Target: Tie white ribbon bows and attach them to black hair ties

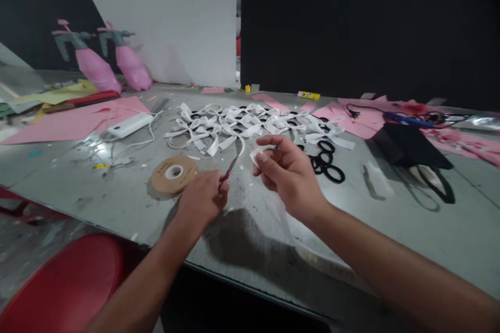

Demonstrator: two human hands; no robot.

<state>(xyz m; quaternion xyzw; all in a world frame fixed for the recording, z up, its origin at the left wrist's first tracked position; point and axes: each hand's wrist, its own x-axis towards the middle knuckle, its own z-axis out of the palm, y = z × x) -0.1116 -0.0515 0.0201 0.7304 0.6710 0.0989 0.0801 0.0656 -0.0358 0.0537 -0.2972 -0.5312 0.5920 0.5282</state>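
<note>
Unreadable lettering (161, 167) on cardboard spool (183, 166)

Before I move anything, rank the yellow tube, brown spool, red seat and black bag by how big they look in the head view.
Largest to smallest:
Red seat, though cut off by the frame
Black bag
Brown spool
Yellow tube

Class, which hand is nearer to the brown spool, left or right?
Left. The left hand is close beside the brown spool, at its right edge; the right hand is farther right, near the black rings.
</note>
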